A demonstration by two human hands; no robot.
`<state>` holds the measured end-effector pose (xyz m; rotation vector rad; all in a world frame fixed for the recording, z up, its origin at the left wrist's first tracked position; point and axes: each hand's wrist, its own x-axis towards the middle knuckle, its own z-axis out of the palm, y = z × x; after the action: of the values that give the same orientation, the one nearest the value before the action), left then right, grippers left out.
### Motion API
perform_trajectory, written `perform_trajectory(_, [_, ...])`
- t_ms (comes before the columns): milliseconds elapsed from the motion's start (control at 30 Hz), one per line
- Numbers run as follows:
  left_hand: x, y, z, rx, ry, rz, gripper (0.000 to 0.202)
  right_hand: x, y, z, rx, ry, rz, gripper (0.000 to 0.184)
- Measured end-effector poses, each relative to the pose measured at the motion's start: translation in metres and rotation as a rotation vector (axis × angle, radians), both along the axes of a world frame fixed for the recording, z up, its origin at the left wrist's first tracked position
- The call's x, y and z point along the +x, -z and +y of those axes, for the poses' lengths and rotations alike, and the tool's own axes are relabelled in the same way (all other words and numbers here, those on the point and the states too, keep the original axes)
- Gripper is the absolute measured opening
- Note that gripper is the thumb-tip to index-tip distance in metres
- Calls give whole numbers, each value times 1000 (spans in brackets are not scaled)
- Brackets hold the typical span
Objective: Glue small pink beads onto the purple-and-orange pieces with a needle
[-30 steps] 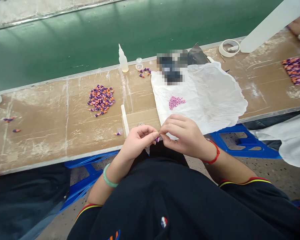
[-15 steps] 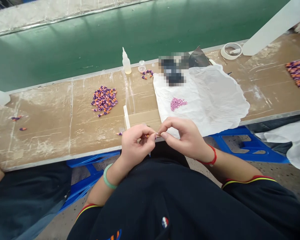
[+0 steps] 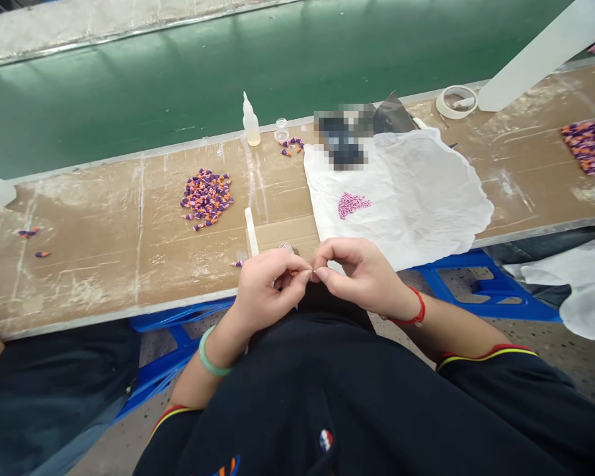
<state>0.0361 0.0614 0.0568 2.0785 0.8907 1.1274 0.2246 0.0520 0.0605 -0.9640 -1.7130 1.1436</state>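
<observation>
One tiny orange-and-purple cone-shaped bead (image 3: 293,271), pinched between closed left hand (image 3: 266,291) and right hand (image 3: 361,274) fingertips above brown cardboard-covered bench (image 3: 104,264) edge; risk: bead likely slips into lap if pinch loosens

Glue bottle (image 3: 250,123), pile of purple-orange cones (image 3: 207,198), white cloth (image 3: 416,192), tape roll (image 3: 457,101), green belt (image 3: 277,66)

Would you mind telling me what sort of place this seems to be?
Probably a small-parts assembly line in a workshop or factory. A green conveyor belt runs behind a long worn workbench, which holds a pile of purple-and-orange pieces, a glue bottle and tiny pink beads on a white sheet.
</observation>
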Motion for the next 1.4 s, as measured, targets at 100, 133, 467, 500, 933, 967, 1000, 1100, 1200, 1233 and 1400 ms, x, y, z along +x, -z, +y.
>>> perform_trajectory(100, [-5, 0, -2, -249, -34, -99, 16, -1, -1, 1, -6, -36, 22, 10])
perform_trajectory(133, [-7, 2, -3, -320, -57, -145, 16, -2, -1, 2, 0, -46, 21, 11])
perform_trajectory(467, [-45, 40, -13, -784, -133, -303, 27, 4, 34, 51, 414, -163, -547, 13])
perform_trajectory(500, [-46, 44, -16, -828, -138, -299, 27, 2, 37, 57, 431, -201, -624, 13])
perform_trajectory(933, [-52, 56, -22, -945, -152, -333, 23, -28, 27, 90, 484, -438, -1073, 24])
perform_trajectory(967, [-51, 56, -22, -947, -150, -339, 23, -28, 26, 90, 485, -442, -1085, 25])
perform_trajectory(1000, [-51, 56, -23, -948, -145, -345, 23, -29, 26, 90, 489, -444, -1096, 25])
perform_trajectory(1100, [-50, 58, -23, -946, -131, -360, 23, -32, 26, 91, 519, -450, -1117, 26])
perform_trajectory(1200, [-50, 59, -23, -942, -131, -378, 23, -33, 27, 92, 543, -456, -1119, 26])
perform_trajectory(1233, [-50, 60, -22, -944, -134, -390, 23, -32, 26, 93, 543, -452, -1107, 27])
perform_trajectory(1400, [-48, 56, -22, -909, -210, -553, 32, -29, 14, 83, 374, -387, -754, 19])
